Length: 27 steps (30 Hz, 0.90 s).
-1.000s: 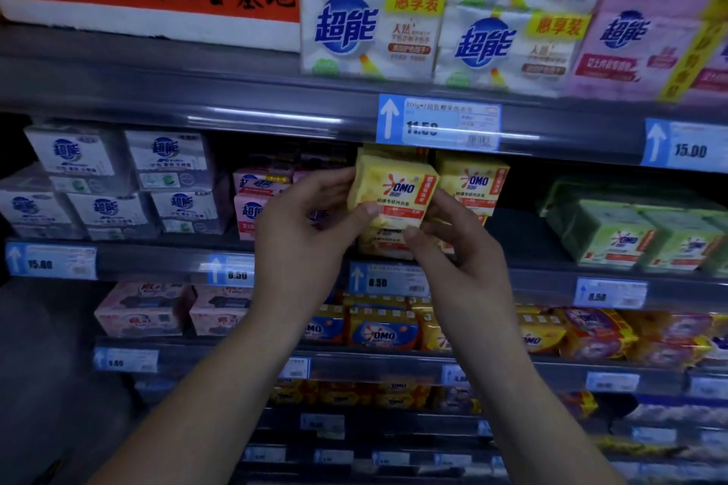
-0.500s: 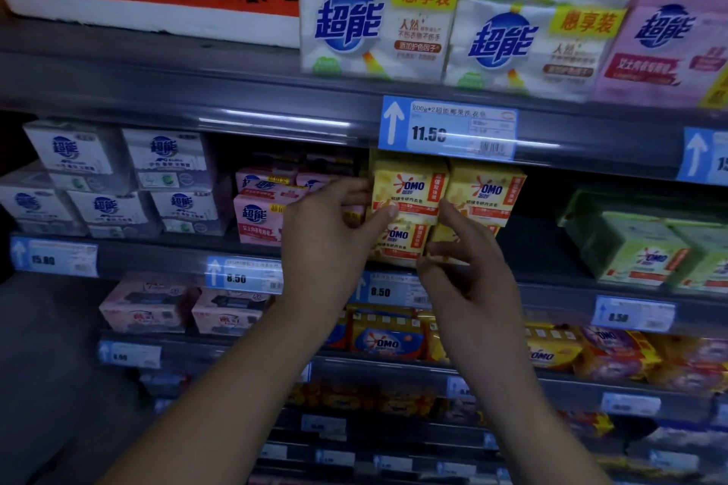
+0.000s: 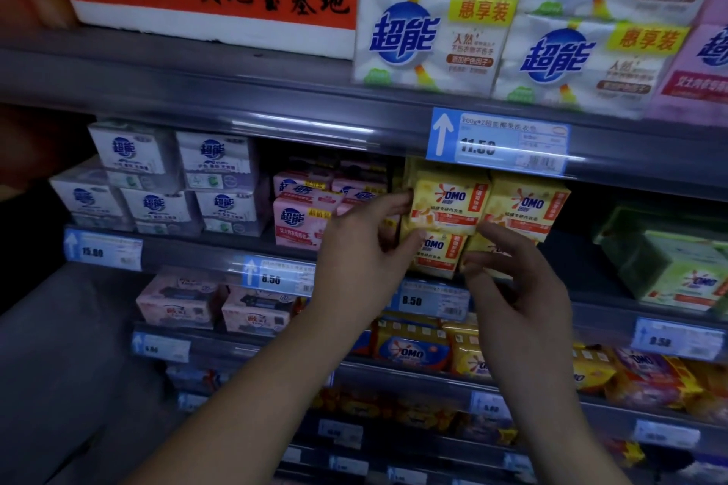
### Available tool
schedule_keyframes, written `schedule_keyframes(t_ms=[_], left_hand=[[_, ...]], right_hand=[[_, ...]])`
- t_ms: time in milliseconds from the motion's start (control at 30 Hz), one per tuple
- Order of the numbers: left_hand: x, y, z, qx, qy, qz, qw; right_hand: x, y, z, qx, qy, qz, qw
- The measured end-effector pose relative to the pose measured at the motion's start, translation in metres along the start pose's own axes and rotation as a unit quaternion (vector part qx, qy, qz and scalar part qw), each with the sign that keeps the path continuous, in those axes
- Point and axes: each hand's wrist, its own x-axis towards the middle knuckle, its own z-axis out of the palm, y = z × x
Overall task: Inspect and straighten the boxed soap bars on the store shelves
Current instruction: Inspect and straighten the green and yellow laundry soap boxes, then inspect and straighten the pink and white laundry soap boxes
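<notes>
Yellow OMO pack [image 3: 447,205] back on stack [image 3: 439,254] (glossy wrap); left hand [image 3: 362,260] pinches it, right hand [image 3: 520,287] fingers loose.

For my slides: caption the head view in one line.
Left hand grips, right hand touches stacked yellow OMO soap boxes on grey shelf.

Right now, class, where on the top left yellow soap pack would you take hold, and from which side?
Probably grip its free left edge, coming from the front left, as the left hand does. The top left yellow soap pack sits on a lower pack, touching its right neighbour, under a low shelf.
</notes>
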Motion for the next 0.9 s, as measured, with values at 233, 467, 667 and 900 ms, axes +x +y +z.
schedule_keyframes(t_ms=[233, 467, 667, 900], left_hand=[[-0.019, -0.03, -0.038, 0.045, -0.026, 0.013, 0.999], [-0.015, -0.032, -0.048, 0.147, -0.029, 0.075, 0.986], [-0.008, -0.032, -0.05, 0.159, -0.026, 0.083, 0.983], [-0.012, -0.023, -0.075, 0.065, -0.033, 0.08, 0.994]], right_hand=[[-0.019, -0.003, 0.02, -0.007, 0.011, -0.02, 1.0], [-0.025, -0.001, 0.043, -0.02, -0.062, 0.012, 0.998], [-0.022, 0.005, 0.054, -0.051, -0.096, 0.028, 0.994], [-0.02, -0.002, 0.052, -0.022, -0.105, -0.033, 0.994]])
